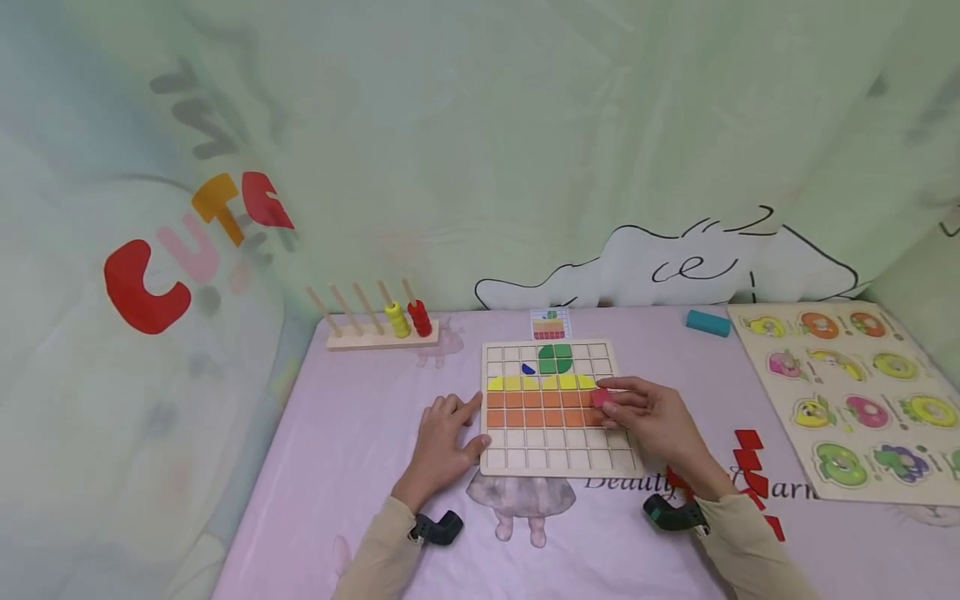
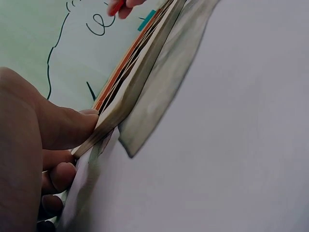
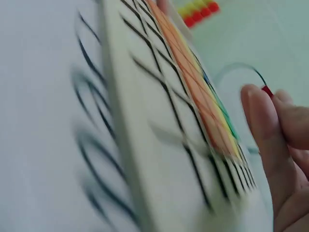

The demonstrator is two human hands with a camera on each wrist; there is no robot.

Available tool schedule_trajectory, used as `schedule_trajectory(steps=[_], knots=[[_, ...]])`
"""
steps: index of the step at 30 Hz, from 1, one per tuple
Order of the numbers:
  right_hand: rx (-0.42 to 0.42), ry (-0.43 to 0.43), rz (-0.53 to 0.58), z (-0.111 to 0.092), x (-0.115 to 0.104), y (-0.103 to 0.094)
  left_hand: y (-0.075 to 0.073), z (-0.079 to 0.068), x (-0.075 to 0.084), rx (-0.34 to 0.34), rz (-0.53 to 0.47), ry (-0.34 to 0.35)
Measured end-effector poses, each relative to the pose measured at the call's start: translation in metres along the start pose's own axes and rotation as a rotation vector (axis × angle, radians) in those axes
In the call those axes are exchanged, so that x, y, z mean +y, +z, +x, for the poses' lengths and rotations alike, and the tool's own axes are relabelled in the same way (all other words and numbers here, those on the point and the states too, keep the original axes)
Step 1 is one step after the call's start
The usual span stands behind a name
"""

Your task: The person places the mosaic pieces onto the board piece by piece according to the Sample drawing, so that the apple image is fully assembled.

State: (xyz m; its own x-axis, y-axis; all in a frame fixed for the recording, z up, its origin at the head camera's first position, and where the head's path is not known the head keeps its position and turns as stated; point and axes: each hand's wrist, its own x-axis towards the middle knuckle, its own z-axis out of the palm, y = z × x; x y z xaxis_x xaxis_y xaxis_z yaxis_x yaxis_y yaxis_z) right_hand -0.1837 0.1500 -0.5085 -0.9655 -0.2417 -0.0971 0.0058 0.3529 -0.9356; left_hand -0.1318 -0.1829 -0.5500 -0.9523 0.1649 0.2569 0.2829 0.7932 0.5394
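A wooden grid board (image 1: pixel 557 467) lies flat, with two rows of orange tiles (image 1: pixel 534 408), a yellow row (image 1: pixel 540 383) above them, green pieces (image 1: pixel 555 359) and a small blue piece (image 1: pixel 528 368). My left hand (image 1: pixel 444 446) rests at its left edge, index finger and thumb spread apart along the side. In the left wrist view the thumb (image 2: pixel 67 126) presses on the board's edge. My right hand (image 1: pixel 660 421) pinches a red square tile (image 1: pixel 601 397) between thumb and fingers, over the right end of the orange rows. Only a red sliver (image 3: pixel 267 91) shows in the right wrist view.
Several loose red tiles (image 1: pixel 748 460) lie right of the board, some partly behind the right wrist. A fruit puzzle board (image 1: pixel 798 408) is at far right, a teal block (image 1: pixel 708 323) near it. Behind stand a pattern card (image 1: pixel 551 323) and a peg rack (image 1: pixel 352 341) with yellow and red beads.
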Motion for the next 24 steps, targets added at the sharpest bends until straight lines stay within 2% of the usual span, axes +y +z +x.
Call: schedule_trajectory(steps=[3, 5, 8, 14, 18, 24], knots=[[-0.019, -0.02, 0.017, 0.001, -0.006, 0.021, 0.0, 0.001, 0.0, 0.005, 0.004, 0.007], [-0.02, -0.039, -0.026, 0.001, -0.01, 0.036, 0.0, 0.001, -0.001, 0.011, 0.003, 0.015], [-0.02, -0.091, -0.115, 0.0, -0.016, 0.059, 0.0, 0.001, -0.001, 0.025, 0.002, 0.035], [0.013, -0.266, -0.34, 0.0, -0.029, 0.099, 0.002, 0.002, -0.005, 0.049, 0.019, 0.079], [0.006, -0.294, -0.434, 0.0, -0.036, 0.116, 0.003, 0.003, -0.007, 0.033, 0.022, 0.072], [0.01, -0.281, -0.501, 0.0, -0.045, 0.127, 0.002, 0.003, -0.007, 0.025, 0.013, 0.056]])
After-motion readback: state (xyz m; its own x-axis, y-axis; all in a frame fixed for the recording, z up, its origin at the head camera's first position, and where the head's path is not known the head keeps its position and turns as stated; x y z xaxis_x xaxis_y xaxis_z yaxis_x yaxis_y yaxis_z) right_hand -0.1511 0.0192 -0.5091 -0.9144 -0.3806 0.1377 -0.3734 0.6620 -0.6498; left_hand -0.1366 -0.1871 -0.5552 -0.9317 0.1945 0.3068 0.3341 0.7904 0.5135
